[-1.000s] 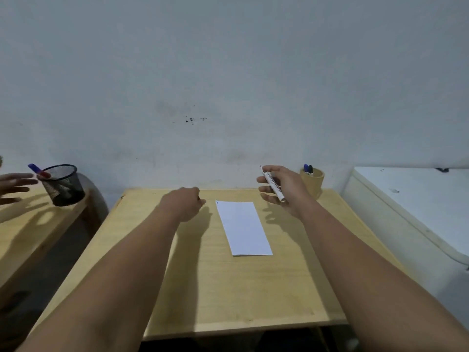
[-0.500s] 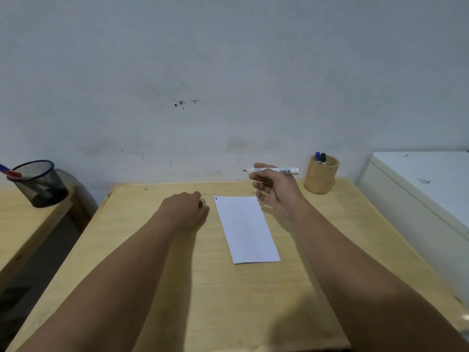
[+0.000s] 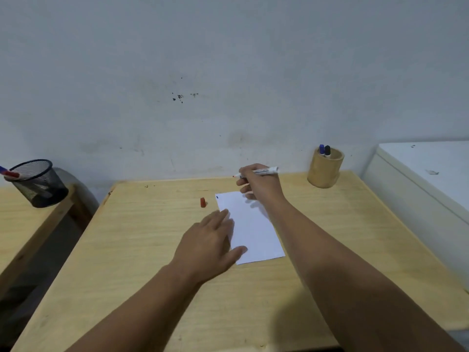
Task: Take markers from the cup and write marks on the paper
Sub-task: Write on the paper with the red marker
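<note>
Marker's uncapped and ready: right hand (image 3: 261, 185) has its grip clamped on the marker (image 3: 256, 172), red tip pointing left above the paper's (image 3: 253, 229) far edge; left hand (image 3: 210, 240) lies flat, fingers spread, pinning the paper's left edge to the counter (image 3: 142, 250). Next move is probably tilting the tip down onto the sheet. Red cap (image 3: 203, 202) sits just left of the paper, cup (image 3: 325, 167) with two more markers far right, nothing blocking.

Paper (image 3: 253, 232): white sheet, flat on the table, small dark mark at its far left corner.
Marker (image 3: 264, 170): white barrel, uncapped red tip pointing left, held level above the paper's far end.
Cap (image 3: 203, 202): red, on the table left of the paper.
Cup (image 3: 325, 168): tan, upright at the far right, holding a blue-capped and a black-capped marker.
</note>
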`<action>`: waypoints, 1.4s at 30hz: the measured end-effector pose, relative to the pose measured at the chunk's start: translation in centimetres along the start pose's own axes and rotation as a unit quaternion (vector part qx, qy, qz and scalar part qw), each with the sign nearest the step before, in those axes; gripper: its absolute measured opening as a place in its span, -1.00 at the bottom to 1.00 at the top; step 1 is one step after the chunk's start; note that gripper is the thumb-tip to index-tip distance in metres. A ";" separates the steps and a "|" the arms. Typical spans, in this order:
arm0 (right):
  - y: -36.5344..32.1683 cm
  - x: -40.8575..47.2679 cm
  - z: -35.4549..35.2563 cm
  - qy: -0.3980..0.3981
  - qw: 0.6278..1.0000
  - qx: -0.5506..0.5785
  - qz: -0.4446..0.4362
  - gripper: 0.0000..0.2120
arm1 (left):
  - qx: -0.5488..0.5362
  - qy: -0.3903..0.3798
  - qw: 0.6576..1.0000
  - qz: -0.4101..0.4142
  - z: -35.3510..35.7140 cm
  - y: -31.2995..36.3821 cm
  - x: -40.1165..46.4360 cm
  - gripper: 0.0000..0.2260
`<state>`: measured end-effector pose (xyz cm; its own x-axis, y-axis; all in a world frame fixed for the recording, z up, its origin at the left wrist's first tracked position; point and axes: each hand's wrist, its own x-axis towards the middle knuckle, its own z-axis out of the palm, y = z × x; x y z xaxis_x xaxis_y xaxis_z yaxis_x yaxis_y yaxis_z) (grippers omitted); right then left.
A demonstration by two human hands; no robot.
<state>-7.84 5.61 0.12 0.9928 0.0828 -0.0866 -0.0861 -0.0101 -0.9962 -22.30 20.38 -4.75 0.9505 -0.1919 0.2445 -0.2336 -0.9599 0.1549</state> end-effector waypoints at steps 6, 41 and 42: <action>2.4 0.8 3.5 -0.007 0.999 -0.046 0.005 -0.73 | 0.003 -0.006 1.000 -0.022 1.2 -0.2 -0.6 -0.29; 6.2 2.3 4.6 0.006 0.989 -0.127 -0.075 -0.73 | 0.004 -0.106 0.981 -0.159 0.9 0.6 -1.3 0.19; 6.2 2.3 4.7 0.006 0.989 -0.131 -0.075 -0.72 | 0.005 -0.107 0.981 -0.159 0.9 0.7 -1.3 0.19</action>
<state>-6.47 10.39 -6.31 0.9938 0.0912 0.0640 0.0855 -0.2562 -0.9628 -23.53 19.82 -5.82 0.9965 0.0811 -0.0212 0.0836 -0.9800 0.1806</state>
